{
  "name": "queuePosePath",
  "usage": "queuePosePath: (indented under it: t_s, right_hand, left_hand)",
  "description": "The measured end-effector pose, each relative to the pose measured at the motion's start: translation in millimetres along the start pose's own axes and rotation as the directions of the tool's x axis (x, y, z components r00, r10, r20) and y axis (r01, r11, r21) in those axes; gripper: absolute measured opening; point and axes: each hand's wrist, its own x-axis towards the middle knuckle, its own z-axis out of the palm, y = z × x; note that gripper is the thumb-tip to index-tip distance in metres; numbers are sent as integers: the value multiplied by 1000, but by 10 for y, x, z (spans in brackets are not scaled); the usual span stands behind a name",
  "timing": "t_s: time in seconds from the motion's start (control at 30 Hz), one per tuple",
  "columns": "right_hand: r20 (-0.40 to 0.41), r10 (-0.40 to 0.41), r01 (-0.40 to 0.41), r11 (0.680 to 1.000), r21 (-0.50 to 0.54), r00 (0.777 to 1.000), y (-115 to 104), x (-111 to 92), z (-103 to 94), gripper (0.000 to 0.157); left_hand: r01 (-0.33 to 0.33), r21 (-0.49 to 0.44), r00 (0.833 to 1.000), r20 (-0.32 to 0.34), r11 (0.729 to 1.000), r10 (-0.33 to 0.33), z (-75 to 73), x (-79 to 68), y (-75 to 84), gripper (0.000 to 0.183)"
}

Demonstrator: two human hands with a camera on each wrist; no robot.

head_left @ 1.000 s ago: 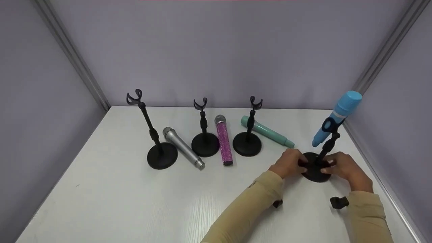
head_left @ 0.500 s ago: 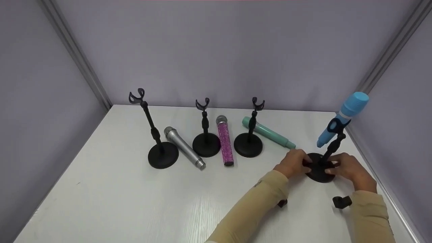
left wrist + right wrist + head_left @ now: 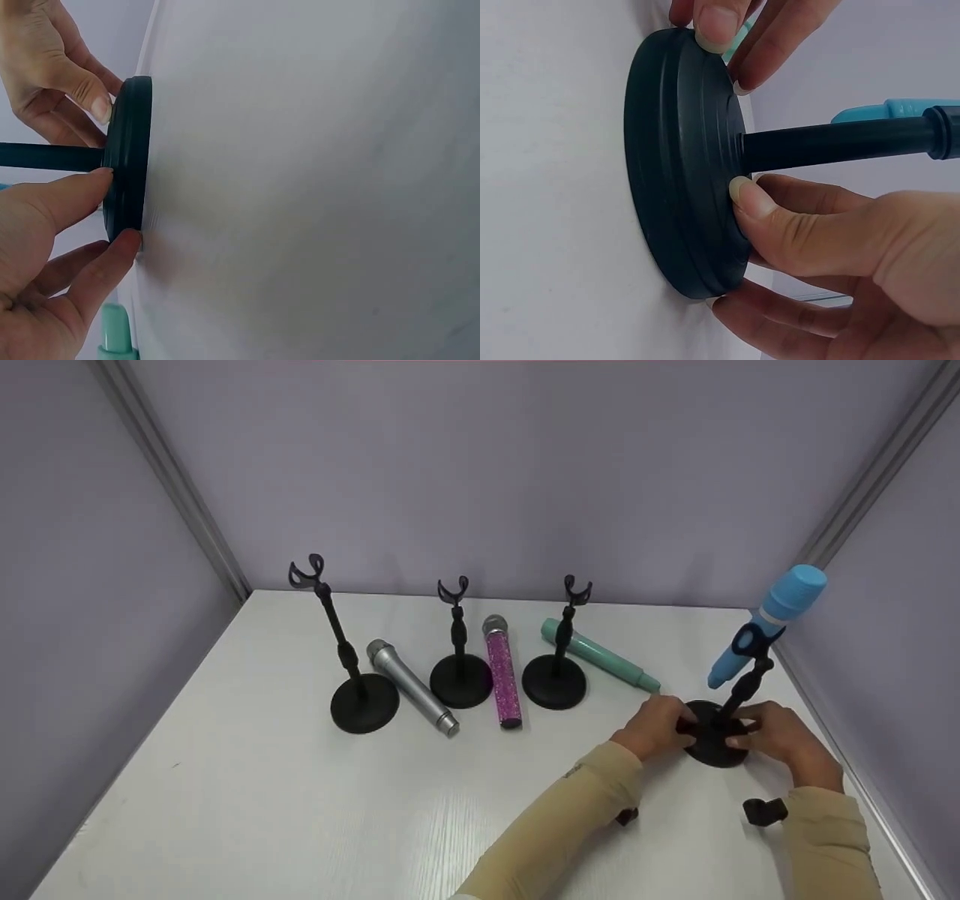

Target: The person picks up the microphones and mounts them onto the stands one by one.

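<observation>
A black microphone stand (image 3: pixel 746 686) is at the right of the table, a blue microphone (image 3: pixel 784 604) slanting in its clip. My left hand (image 3: pixel 654 727) grips the left side of the stand's round base (image 3: pixel 133 150), thumb on top and a finger at the rim. On the opposite side my right hand (image 3: pixel 784 739) holds the same base, its thumb (image 3: pixel 765 214) near the foot of the pole. In the right wrist view the base's underside is hidden against the white table.
Three more black stands, left (image 3: pixel 364 705), middle (image 3: pixel 461 682) and right (image 3: pixel 555 682), have bare clips. Among them lie a silver microphone (image 3: pixel 412 686), a pink glitter microphone (image 3: pixel 503 675) and a green microphone (image 3: pixel 607 660). The right wall (image 3: pixel 892 660) rises close beside my right hand.
Both hands and the stand with the blue microphone have shifted slightly to the right, the grip unchanged. The whole head view has also drifted a little.
</observation>
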Motion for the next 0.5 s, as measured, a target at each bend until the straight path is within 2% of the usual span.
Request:
queuePosePath:
  t_s: [0.27, 0.5]
  right_hand:
    - [-18, -6, 6, 1000, 1, 1000, 9, -1, 19, 58]
    - [3, 15, -15, 1000, -8, 1000, -26, -14, 22, 58]
  left_hand:
    - [-11, 4, 1000, -4, 1000, 11, 15, 2, -1, 23]
    - [-29, 15, 999, -12, 999, 29, -1, -25, -12, 26]
